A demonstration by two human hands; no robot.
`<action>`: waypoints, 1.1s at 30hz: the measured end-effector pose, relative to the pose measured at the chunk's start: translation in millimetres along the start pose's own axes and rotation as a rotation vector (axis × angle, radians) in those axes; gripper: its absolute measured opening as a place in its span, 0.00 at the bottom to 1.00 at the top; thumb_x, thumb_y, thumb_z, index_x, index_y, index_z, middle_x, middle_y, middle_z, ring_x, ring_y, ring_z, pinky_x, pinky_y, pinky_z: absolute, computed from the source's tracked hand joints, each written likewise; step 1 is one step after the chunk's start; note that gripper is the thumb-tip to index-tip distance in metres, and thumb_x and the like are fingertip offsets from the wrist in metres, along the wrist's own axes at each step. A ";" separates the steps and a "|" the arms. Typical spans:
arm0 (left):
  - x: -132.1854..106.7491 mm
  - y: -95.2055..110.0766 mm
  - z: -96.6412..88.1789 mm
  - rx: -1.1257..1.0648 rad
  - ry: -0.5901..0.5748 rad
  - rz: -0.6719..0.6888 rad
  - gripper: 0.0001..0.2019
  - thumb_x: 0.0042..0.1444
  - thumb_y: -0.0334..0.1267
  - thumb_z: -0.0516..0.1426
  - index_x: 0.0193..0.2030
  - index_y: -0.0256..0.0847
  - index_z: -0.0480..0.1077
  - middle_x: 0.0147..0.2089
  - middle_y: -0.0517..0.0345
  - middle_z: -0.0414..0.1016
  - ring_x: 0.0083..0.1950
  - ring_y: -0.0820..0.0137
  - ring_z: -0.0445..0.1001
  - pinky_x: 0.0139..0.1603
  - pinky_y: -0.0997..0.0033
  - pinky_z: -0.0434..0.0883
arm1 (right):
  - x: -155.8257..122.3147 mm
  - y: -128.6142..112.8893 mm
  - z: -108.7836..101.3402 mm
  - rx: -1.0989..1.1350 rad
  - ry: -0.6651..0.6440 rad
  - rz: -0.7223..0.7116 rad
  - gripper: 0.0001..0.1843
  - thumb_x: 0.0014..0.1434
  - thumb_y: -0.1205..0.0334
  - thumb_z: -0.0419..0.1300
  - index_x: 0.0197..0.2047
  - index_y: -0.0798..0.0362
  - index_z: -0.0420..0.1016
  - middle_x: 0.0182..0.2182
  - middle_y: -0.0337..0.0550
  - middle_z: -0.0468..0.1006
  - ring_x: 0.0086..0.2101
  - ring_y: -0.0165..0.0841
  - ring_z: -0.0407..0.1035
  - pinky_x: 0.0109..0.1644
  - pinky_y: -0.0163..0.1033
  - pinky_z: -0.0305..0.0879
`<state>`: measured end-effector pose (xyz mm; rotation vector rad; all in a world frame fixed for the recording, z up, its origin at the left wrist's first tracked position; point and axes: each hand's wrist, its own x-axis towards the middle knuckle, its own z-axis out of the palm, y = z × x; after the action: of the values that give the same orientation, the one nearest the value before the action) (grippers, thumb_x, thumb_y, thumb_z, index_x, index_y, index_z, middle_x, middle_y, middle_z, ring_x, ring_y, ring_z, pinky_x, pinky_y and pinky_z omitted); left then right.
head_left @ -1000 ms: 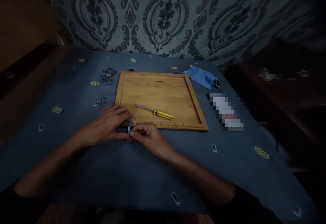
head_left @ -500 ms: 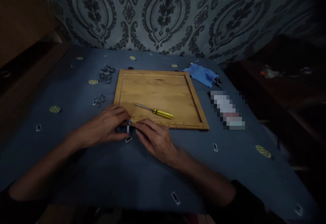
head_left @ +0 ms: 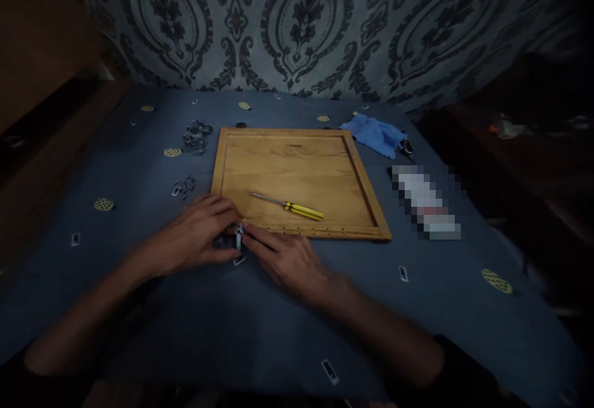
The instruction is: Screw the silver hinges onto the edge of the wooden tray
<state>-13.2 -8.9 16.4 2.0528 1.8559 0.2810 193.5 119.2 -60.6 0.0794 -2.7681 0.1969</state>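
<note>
At the left of the blue-covered tabletop, a cluster of curved metal fittings lies beyond a few loose screws. Nearer, the person's left hand rests at the near left corner of a framed wooden panel, its thumb set apart from its bent fingers. A small metal fitting stands between those fingertips and the right hand, at the panel's near edge; whether the left fingers grip it cannot be told. The right hand comes in with fingers close together, their tips at the fitting, their hold unclear. A yellow-and-black screwdriver lies on the panel, its shaft pointing left, above a row of small holes along the near rail. Further right are a crumpled blue cloth and a pixelated item.
</note>
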 end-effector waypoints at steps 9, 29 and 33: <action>0.2 -8.9 3.5 -0.035 0.007 -0.027 0.17 0.64 0.51 0.66 0.50 0.42 0.71 0.50 0.53 0.76 0.51 0.57 0.75 0.55 0.56 0.70 | 1.4 -1.8 -6.6 -0.017 -0.058 -0.021 0.23 0.70 0.73 0.58 0.66 0.56 0.75 0.66 0.51 0.77 0.44 0.37 0.82 0.38 0.40 0.80; -0.3 -9.1 13.6 0.095 0.108 0.047 0.15 0.64 0.47 0.66 0.48 0.41 0.71 0.53 0.48 0.79 0.53 0.55 0.77 0.54 0.54 0.73 | 0.5 -1.3 -8.7 -0.024 -0.055 -0.051 0.22 0.71 0.73 0.55 0.66 0.57 0.75 0.68 0.55 0.74 0.43 0.37 0.81 0.43 0.44 0.82; -0.2 -7.6 12.0 0.092 0.104 0.032 0.15 0.64 0.47 0.66 0.48 0.40 0.72 0.53 0.48 0.79 0.53 0.54 0.76 0.55 0.53 0.73 | 0.3 -1.2 -8.9 -0.006 -0.095 -0.035 0.24 0.72 0.74 0.53 0.67 0.57 0.74 0.70 0.56 0.72 0.42 0.37 0.80 0.42 0.44 0.81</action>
<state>-15.7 -10.1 2.4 2.1694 1.9313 0.3212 196.4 119.3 -52.1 0.1393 -2.8598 0.1800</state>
